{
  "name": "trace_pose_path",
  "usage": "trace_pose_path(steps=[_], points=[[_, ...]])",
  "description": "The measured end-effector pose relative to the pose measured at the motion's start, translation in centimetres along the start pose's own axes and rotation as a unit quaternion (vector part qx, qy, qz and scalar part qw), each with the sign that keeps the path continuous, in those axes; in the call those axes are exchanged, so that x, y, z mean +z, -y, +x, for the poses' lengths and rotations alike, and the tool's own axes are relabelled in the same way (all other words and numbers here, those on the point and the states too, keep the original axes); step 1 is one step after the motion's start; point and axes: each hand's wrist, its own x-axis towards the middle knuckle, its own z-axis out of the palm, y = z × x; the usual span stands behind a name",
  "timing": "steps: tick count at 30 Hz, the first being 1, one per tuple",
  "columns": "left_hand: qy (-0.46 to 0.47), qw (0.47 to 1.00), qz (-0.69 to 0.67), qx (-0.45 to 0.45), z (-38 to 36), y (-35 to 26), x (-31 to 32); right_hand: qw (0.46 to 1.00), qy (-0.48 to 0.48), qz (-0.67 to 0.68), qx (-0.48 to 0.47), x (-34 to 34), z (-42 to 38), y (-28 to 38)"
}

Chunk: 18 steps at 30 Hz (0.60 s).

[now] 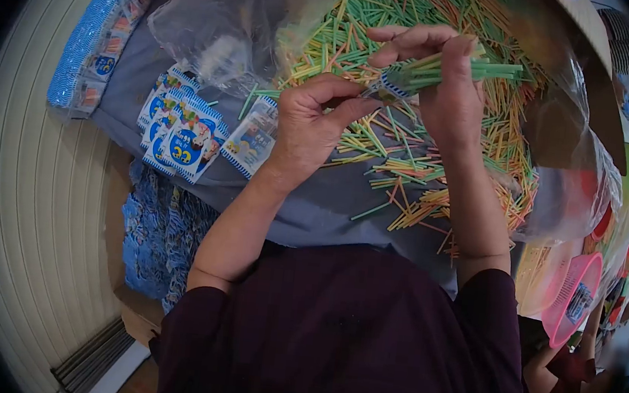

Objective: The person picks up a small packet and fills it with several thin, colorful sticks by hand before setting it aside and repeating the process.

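Note:
My right hand (453,107) is curled round a bundle of thin green and yellow sticks (497,72), held above the large heap. At the bundle's left end is a small clear packet with a blue-striped edge (391,87). My left hand (310,124) pinches the near edge of this packet between thumb and fingers. Below and behind both hands spreads the heap of green, yellow and orange sticks (393,11). Whether the stick ends sit inside the packet is hard to make out.
Printed blue-and-white packets (191,143) lie on the grey cloth (290,217) at left. Behind them are a crumpled clear bag (218,17) and a blue packaged bundle (90,46). A box of blue packets (148,233) stands below. A pink basket (573,297) and another person (566,380) are at right.

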Motion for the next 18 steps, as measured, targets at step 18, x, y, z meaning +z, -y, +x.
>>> trace_pose_path(steps=[18], points=[[-0.010,0.987,-0.136,-0.086,1.6,1.3,2.5,0.991,0.002,-0.119,-0.060,-1.9,0.5,0.3]])
